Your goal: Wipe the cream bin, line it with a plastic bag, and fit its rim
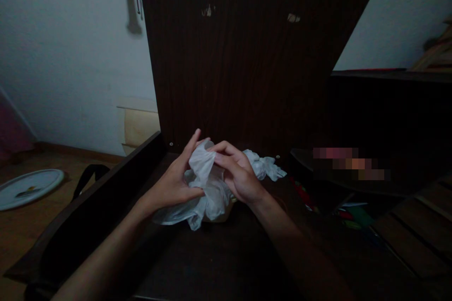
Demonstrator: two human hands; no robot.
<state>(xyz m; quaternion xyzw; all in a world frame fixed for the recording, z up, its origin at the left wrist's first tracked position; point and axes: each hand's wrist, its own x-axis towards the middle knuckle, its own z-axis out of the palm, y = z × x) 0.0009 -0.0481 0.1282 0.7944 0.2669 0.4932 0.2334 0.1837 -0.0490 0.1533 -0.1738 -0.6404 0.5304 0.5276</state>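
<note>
Both of my hands are on a thin white plastic bag (206, 174), crumpled and hanging loose over the dark wooden surface (169, 263). My left hand (178, 176) cups the bag from the left, thumb below and fingers above, bent round it. From the right, my right hand (240, 174) pinches the bag's upper edge between thumb and fingertips. Under the bag shows part of a pale object (222, 216), mostly covered, whose kind I cannot make out. A second crumpled white plastic bag (264, 165) lies just behind my right hand.
A tall dark wooden panel (233, 66) rises behind the surface, and a low side board (102, 207) runs along the left. Several coloured items (349, 218) lie in shadow at right. A white oval lid-like object (31, 189) rests on the floor at left.
</note>
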